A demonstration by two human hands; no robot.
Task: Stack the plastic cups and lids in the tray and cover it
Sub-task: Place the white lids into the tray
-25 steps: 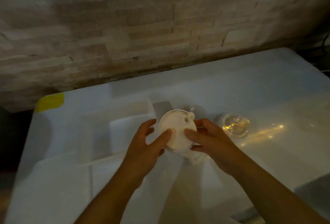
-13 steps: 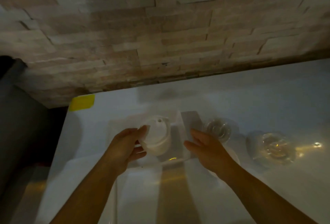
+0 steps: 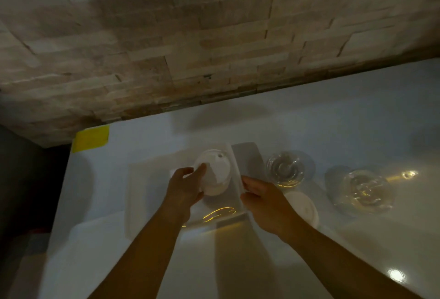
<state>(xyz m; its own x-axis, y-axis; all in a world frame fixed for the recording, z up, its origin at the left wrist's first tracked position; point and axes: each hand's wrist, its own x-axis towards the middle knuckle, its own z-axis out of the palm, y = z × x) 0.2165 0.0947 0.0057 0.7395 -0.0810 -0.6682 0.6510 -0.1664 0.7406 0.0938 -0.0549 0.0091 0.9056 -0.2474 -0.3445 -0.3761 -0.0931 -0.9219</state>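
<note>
White plastic fills the centre of the frame: a lidded cup [image 3: 215,175] is held over the shallow tray [image 3: 142,194] on the pale tabletop [image 3: 333,120], the left hand [image 3: 184,190] wrapped around its near side with fingers closed on it. Whether the cup's base already rests on the tray floor I cannot tell. The right hand [image 3: 264,200] is loosely open at the tray's right edge, holding nothing, perhaps steadying the wall.

To the right of centre lie a white lid [image 3: 303,206] just under that hand and two clear cups [image 3: 285,169] [image 3: 362,190] further right — all outside the tray. A yellow tape patch [image 3: 91,138] marks the tabletop's upper-left corner.

The step in hand looks like placing the first piece. Next, the left hand should release once the cup sits flat, and the right can reach for the nearest clear cup — thin, slippery plastic that wants a light grip.
</note>
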